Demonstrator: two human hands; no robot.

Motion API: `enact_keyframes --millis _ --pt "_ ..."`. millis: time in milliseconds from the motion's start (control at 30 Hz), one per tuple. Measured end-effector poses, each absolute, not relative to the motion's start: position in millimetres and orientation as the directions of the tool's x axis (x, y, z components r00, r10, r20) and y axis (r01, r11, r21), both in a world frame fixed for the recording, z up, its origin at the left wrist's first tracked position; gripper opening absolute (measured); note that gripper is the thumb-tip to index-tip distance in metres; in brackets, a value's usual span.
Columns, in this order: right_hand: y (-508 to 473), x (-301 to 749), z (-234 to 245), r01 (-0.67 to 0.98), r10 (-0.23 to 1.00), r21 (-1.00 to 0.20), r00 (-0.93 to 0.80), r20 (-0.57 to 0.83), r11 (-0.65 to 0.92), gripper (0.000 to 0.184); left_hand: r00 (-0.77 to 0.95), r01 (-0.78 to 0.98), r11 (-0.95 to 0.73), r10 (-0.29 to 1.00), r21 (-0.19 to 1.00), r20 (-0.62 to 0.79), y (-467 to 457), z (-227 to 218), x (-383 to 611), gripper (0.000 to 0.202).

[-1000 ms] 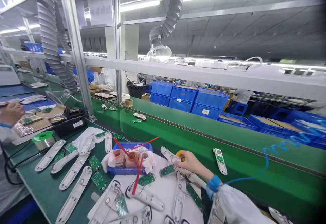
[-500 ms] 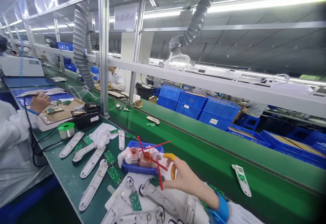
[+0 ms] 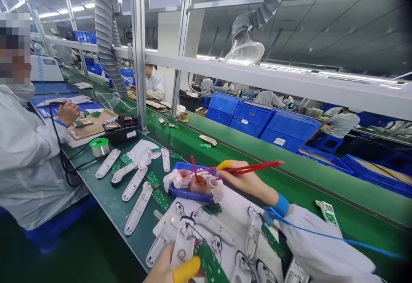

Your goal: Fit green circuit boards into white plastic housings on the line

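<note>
My right hand [image 3: 246, 182], with a yellow cover on a fingertip and a blue wrist strap, pinches a thin red stick [image 3: 262, 167] over the right end of a small blue tray [image 3: 189, 196]. Small open jars [image 3: 197, 184] and crumpled white tissue [image 3: 172, 180] sit in that tray, and another red stick [image 3: 193, 165] stands up from a jar. At the bottom edge, my left hand [image 3: 170, 266], also yellow-tipped, grips a white plastic housing [image 3: 183, 244]. A green circuit board [image 3: 210, 263] lies against its fingers, beside the housing.
More white housings [image 3: 138, 208] and circuit boards [image 3: 160, 199] lie on the bench. A solder wire spool [image 3: 99, 148] stands left, near a co-worker's hand [image 3: 68, 113]. Behind runs a green conveyor belt [image 3: 238, 154] carrying parts. A fume hood [image 3: 244, 51] hangs above.
My right hand has risen from beside the tray and now holds a red stick. My left hand has come into view with a housing. The view has shifted.
</note>
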State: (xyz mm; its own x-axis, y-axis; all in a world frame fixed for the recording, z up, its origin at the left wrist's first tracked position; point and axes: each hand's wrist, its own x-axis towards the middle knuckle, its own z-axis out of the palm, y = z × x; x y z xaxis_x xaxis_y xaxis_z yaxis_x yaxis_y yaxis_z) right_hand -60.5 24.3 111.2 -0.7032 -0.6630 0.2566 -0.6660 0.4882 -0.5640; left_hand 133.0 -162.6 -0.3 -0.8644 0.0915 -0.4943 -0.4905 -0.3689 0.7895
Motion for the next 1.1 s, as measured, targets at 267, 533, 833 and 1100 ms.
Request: enact_keyframes --millis 267,533,833,1100 --pt "88.0 27.4 121.6 -0.172 -0.238 -0.94 -0.966 0.103 0.293 0.031 -0.871 -0.463 -0.283 -0.033 0.84 -0.491 -142.5 24.1 122.7 0.059" --pt "94.9 82.3 92.3 0.062 -0.175 -0.996 -0.982 -0.071 0.058 0.047 -0.916 -0.402 -0.004 0.01 0.916 -0.402 -131.4 21.3 122.8 0.048" --pt "87.6 76.0 87.0 -0.052 -0.057 -0.997 -0.997 0.048 0.066 0.047 -0.935 -0.35 0.048 0.034 0.935 -0.352 -118.4 37.2 124.5 0.036" --pt "98.5 100.1 87.7 0.001 -0.032 -0.996 -0.999 -0.003 0.087 0.044 -0.939 -0.343 -0.001 0.002 0.939 -0.343 -119.0 28.7 119.0 0.024"
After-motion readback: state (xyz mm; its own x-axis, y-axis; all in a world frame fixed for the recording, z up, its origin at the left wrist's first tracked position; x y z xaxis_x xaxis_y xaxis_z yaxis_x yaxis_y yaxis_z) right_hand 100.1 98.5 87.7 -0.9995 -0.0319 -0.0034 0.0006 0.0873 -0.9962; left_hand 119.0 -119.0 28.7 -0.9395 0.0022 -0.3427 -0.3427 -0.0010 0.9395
